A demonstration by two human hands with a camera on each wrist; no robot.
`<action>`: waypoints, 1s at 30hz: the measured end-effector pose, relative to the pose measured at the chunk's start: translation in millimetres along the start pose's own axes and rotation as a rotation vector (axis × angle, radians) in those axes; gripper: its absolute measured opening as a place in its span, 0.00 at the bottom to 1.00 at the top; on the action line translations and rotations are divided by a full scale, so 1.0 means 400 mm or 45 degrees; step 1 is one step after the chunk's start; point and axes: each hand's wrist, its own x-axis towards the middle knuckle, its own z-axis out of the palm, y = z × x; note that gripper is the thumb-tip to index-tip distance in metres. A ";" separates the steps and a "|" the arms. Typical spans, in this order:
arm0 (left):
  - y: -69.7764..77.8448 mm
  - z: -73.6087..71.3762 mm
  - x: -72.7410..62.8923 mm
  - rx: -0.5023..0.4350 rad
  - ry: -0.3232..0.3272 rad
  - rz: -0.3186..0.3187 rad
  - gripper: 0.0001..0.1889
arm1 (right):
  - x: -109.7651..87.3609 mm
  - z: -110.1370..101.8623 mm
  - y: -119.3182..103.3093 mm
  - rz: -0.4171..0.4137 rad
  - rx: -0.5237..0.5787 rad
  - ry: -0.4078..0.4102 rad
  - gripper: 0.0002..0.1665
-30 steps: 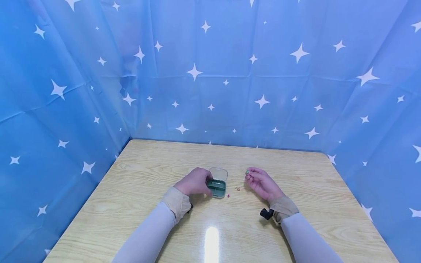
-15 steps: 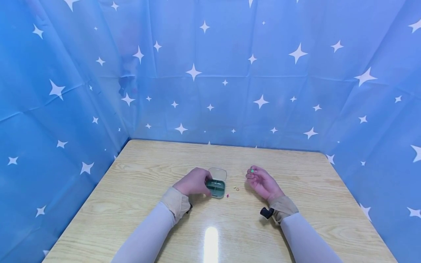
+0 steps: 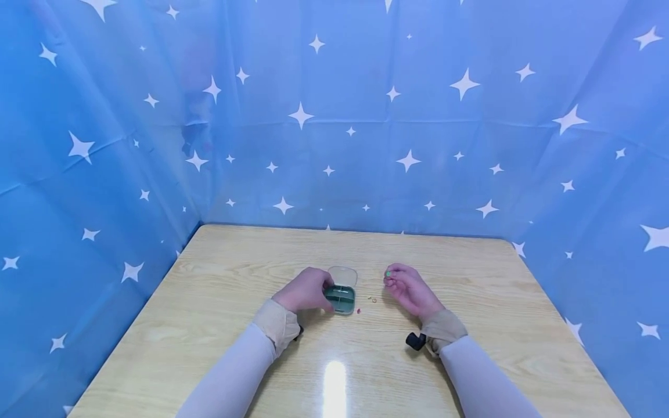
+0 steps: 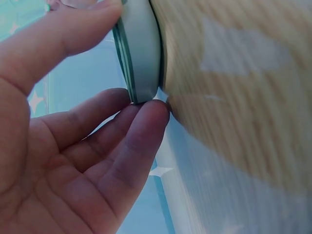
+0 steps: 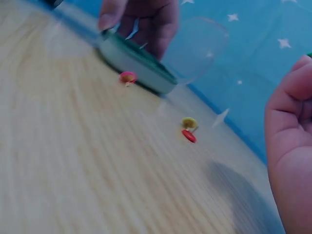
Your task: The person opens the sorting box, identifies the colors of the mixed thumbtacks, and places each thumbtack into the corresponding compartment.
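Note:
A small green pill box (image 3: 340,306) with divided compartments sits on the table, its clear lid (image 3: 343,275) raised at the far side. My left hand (image 3: 303,290) grips its left end between thumb and fingers; the left wrist view shows the fingertips against the box's side (image 4: 144,58). To the right, my right hand (image 3: 412,291) is held above the table, pinching a green-headed thumbtack (image 3: 388,273), its pin hidden. Between box and right hand lie a pink thumbtack (image 5: 127,77), a yellow thumbtack (image 5: 189,122) and a red thumbtack (image 5: 189,136), the latter two close together.
The wooden table (image 3: 251,249) carries all of this. A blue star-patterned curtain (image 3: 334,145) hangs behind it and along both sides. A bright light reflection (image 3: 335,389) shows near the table's front. A black wrist camera (image 3: 416,341) sits at my right wrist.
My right hand turns slightly, showing the green tack's head, and shifts a little to the left. The left hand stays at the pill box. The head view pans slightly to the right.

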 end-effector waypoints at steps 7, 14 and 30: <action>-0.004 0.008 0.002 0.018 0.014 -0.015 0.26 | 0.011 0.048 0.016 0.066 -0.308 0.169 0.19; 0.001 0.010 0.004 0.015 0.022 -0.017 0.25 | 0.025 0.115 0.028 0.097 -0.719 0.320 0.11; -0.004 0.011 0.008 -0.002 0.024 -0.018 0.23 | 0.050 0.193 0.078 0.116 -1.217 0.487 0.07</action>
